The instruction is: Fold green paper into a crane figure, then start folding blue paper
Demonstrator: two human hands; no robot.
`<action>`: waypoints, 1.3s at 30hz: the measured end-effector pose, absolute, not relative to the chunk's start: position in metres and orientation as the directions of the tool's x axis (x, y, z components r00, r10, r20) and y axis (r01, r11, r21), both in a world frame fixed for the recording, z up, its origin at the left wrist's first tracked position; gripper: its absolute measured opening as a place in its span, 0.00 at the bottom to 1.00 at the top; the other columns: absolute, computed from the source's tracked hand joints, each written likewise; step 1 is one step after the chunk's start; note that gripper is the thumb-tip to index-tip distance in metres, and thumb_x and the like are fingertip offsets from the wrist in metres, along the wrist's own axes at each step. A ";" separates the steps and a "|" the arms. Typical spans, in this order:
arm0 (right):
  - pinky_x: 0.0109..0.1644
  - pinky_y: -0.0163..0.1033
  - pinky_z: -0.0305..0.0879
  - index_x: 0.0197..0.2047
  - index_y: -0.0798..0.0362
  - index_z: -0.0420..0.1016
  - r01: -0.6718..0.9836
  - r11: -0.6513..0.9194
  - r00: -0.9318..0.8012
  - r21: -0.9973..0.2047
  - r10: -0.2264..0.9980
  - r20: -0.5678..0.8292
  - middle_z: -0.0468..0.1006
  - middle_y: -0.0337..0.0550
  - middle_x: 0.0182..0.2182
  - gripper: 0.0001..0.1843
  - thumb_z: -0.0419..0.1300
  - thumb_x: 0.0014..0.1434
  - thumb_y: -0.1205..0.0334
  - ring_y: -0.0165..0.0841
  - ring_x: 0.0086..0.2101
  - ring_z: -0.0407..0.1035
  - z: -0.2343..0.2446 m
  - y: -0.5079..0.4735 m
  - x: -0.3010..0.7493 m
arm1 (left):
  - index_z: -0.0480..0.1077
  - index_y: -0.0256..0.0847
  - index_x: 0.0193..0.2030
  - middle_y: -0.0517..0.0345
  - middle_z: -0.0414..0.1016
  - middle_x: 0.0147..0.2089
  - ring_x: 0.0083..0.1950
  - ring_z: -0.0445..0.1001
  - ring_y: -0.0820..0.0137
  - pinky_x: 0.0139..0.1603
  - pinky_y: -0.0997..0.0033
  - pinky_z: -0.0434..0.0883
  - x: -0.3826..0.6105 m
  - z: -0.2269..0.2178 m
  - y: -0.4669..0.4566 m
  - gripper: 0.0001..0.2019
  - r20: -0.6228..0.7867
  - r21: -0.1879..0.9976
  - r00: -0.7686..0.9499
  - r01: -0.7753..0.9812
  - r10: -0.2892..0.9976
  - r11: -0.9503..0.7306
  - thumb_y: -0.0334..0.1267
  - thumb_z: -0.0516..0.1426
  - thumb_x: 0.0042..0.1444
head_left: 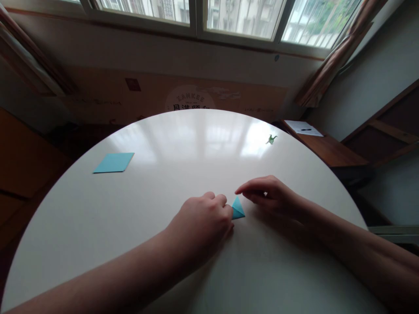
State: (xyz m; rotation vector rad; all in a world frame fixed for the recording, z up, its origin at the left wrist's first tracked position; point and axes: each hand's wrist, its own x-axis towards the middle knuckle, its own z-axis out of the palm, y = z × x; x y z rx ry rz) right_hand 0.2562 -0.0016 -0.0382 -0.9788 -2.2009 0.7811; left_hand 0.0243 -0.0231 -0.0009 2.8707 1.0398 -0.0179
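A small piece of folded blue paper [238, 208] lies on the white table, its visible part a triangle with crease lines. My left hand [204, 218] has its fingers curled over the paper's left side and grips it, hiding that part. Just beyond the paper's upper tip, to the right, is my right hand [273, 192]. Its index finger stretches left past the tip, and a small gap shows between finger and thumb. Nothing is visible in that hand.
A stack of square blue paper [114, 162] lies at the left of the round white table [131, 209]. A small green folded figure [271, 139] stands at the far right. Beyond the edge, a wooden desk [337, 150] bears a white sheet [299, 126] and a pen [306, 129].
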 end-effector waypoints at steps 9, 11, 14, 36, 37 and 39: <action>0.22 0.33 0.49 0.42 0.57 0.79 0.130 0.142 -0.132 -0.981 0.983 0.125 0.65 0.34 0.21 0.14 0.61 0.60 0.55 0.25 0.20 0.55 -0.045 0.010 0.256 | 0.73 0.38 0.38 0.50 0.76 0.39 0.38 0.75 0.62 0.31 0.68 0.69 0.023 -0.001 -0.023 0.04 0.081 0.045 0.779 0.620 0.621 -0.783 0.33 0.57 0.60; 0.21 0.32 0.47 0.42 0.57 0.79 0.050 0.049 -0.112 -0.998 0.993 0.043 0.64 0.32 0.19 0.15 0.63 0.57 0.54 0.24 0.19 0.54 -0.043 0.011 0.256 | 0.73 0.40 0.40 0.52 0.76 0.41 0.40 0.75 0.63 0.32 0.70 0.69 0.024 0.000 -0.024 0.06 0.115 0.016 0.827 0.552 0.550 -0.834 0.29 0.56 0.60; 0.19 0.32 0.44 0.42 0.58 0.78 0.040 -0.007 -0.107 -0.999 0.994 -0.011 0.63 0.32 0.19 0.16 0.63 0.57 0.54 0.23 0.18 0.51 -0.040 0.017 0.256 | 0.74 0.40 0.34 0.54 0.77 0.37 0.37 0.74 0.64 0.31 0.71 0.66 0.028 0.001 -0.022 0.10 0.077 0.028 0.873 0.481 0.482 -0.876 0.26 0.54 0.60; 0.23 0.31 0.61 0.41 0.56 0.81 0.179 0.115 -0.144 -0.977 0.985 0.090 0.73 0.41 0.27 0.13 0.64 0.55 0.58 0.32 0.30 0.67 -0.027 0.013 0.239 | 0.80 0.39 0.40 0.51 0.82 0.40 0.39 0.79 0.63 0.41 0.67 0.73 0.019 0.004 -0.003 0.11 0.153 0.295 0.689 0.652 0.708 -0.698 0.30 0.55 0.60; 0.24 0.31 0.62 0.41 0.56 0.81 0.188 0.132 -0.156 -0.973 0.982 0.104 0.75 0.42 0.28 0.13 0.65 0.55 0.57 0.33 0.31 0.68 -0.023 0.011 0.239 | 0.80 0.40 0.42 0.53 0.83 0.41 0.39 0.79 0.65 0.42 0.68 0.73 0.016 0.006 -0.001 0.11 0.177 0.391 0.649 0.644 0.740 -0.658 0.31 0.55 0.60; 0.26 0.33 0.64 0.42 0.55 0.81 0.235 0.199 -0.217 -0.951 0.965 0.148 0.78 0.46 0.34 0.14 0.65 0.57 0.56 0.33 0.32 0.69 -0.015 0.006 0.238 | 0.80 0.40 0.44 0.54 0.84 0.40 0.37 0.79 0.67 0.42 0.69 0.74 0.011 0.009 0.002 0.11 0.201 0.592 0.562 0.582 0.802 -0.557 0.33 0.56 0.61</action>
